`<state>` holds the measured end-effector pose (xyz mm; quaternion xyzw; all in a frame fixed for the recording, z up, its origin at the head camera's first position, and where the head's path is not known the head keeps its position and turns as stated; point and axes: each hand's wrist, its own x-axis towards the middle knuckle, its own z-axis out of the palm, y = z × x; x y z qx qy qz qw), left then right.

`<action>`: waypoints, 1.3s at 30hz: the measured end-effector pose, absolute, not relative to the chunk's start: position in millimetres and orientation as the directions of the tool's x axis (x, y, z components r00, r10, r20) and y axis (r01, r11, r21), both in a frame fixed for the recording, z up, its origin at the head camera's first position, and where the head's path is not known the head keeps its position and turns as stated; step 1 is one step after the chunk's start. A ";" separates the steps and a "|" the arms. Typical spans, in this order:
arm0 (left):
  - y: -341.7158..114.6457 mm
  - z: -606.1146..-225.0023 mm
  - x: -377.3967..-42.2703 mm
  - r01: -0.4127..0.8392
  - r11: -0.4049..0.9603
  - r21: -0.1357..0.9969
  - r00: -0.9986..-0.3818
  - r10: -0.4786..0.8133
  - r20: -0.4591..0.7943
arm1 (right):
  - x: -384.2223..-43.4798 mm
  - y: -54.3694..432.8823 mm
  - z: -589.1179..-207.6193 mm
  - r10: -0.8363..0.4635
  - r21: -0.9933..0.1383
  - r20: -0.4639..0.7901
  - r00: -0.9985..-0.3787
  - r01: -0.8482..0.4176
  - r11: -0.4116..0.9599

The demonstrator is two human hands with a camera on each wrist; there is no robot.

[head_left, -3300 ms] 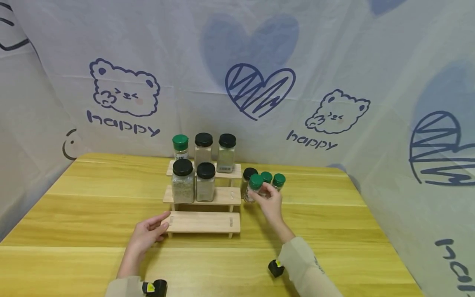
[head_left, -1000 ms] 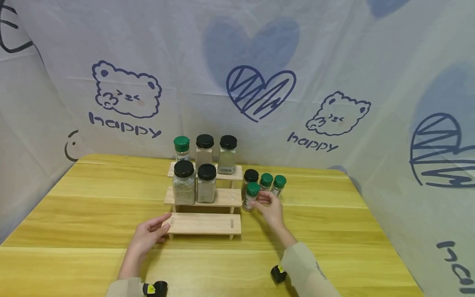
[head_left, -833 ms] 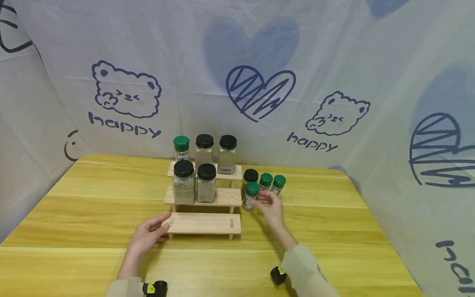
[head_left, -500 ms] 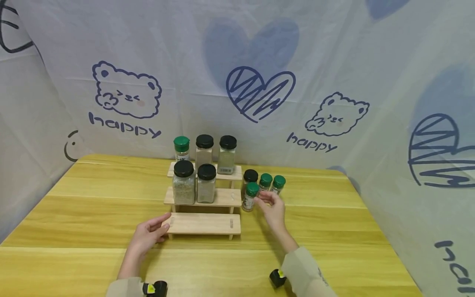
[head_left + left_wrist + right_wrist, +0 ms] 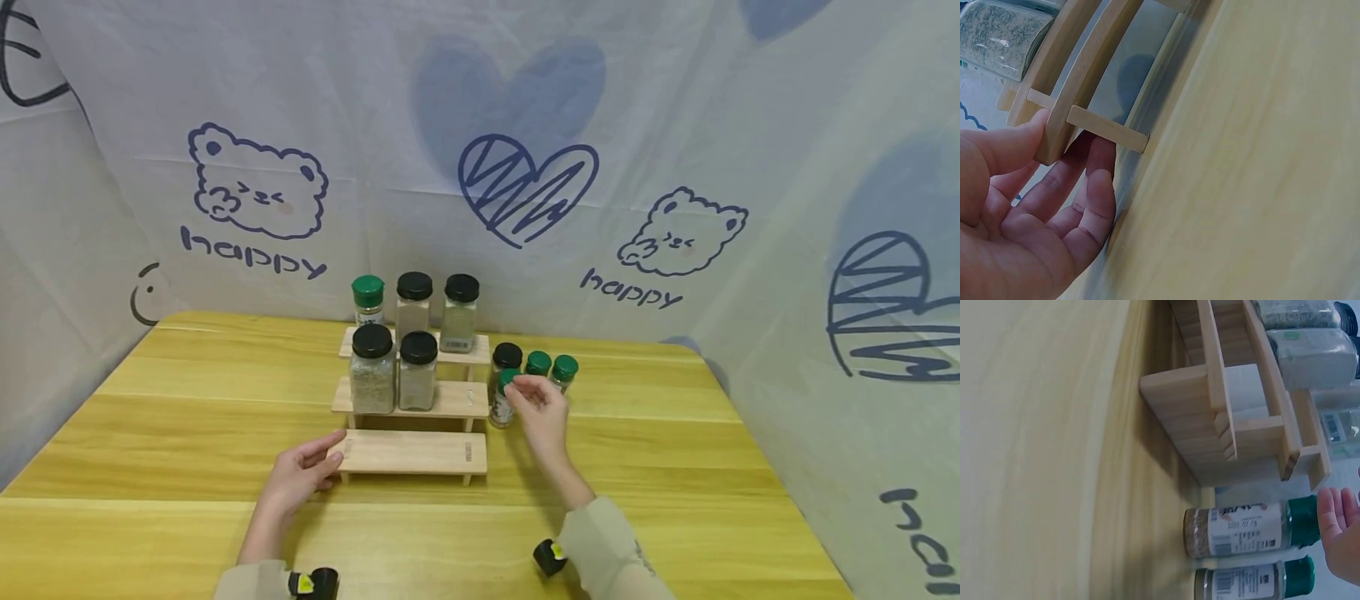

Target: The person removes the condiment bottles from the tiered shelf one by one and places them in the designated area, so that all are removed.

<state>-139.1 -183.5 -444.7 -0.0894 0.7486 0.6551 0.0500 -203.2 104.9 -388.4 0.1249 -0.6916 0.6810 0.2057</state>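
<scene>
My left hand [image 5: 296, 475] grips the left end of the bottom shelf of a three-tier wooden spice rack [image 5: 408, 451]. The left wrist view shows the thumb on the board's end and curled fingers below it. At the rack's right side, a green-capped spice jar [image 5: 501, 410] stands upright on the table. My right hand [image 5: 543, 414] is at this jar's cap, partly hiding it. In the right wrist view the fingertips [image 5: 1329, 515] lie against or just beside the green cap [image 5: 1303, 521], fairly straight; firm contact cannot be made out.
Two black-capped jars [image 5: 372, 379] stand on the middle shelf. The top shelf carries a green-capped jar [image 5: 367, 292] and two black-capped ones [image 5: 459, 321]. Behind my right hand are a black-capped jar [image 5: 507, 356] and two green-capped jars [image 5: 565, 367]. A printed cloth [image 5: 390, 167] hangs behind the table.
The green-capped jar came down onto the table in front of the black-capped one. My right hand let go of its side, then rose to its cap. My left hand stayed put.
</scene>
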 end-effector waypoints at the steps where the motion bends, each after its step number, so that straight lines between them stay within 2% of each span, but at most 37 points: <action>1: -183.6 -444.8 -139.0 -0.201 0.126 0.972 -0.979 -0.069 -0.193 | -203.9 103.6 -388.2 0.100 -0.890 0.455 -0.885 -0.455 0.031; 8: -183.8 -445.2 -139.0 -0.204 0.120 0.972 -0.978 -0.080 -0.195 | -217.0 94.4 -400.1 0.059 -0.899 0.431 -0.900 -0.434 -0.054; 14: -183.9 -445.0 -138.7 -0.205 0.125 0.971 -0.978 -0.077 -0.196 | -220.7 80.5 -401.0 0.013 -0.896 0.438 -0.899 -0.438 -0.072; 21: -183.7 -444.7 -137.8 -0.213 0.130 0.968 -0.976 -0.082 -0.204 | -219.7 60.7 -399.8 -0.103 -0.897 0.431 -0.896 -0.414 -0.157; 30: -183.1 -444.4 -136.9 -0.225 0.136 0.965 -0.973 -0.083 -0.216 | -221.8 44.4 -404.5 -0.202 -0.902 0.427 -0.881 -0.399 -0.165; 39: -182.7 -444.6 -139.0 -0.220 0.127 0.967 -0.974 -0.080 -0.211 | -223.5 35.4 -407.1 -0.218 -0.925 0.376 -0.901 -0.349 -0.154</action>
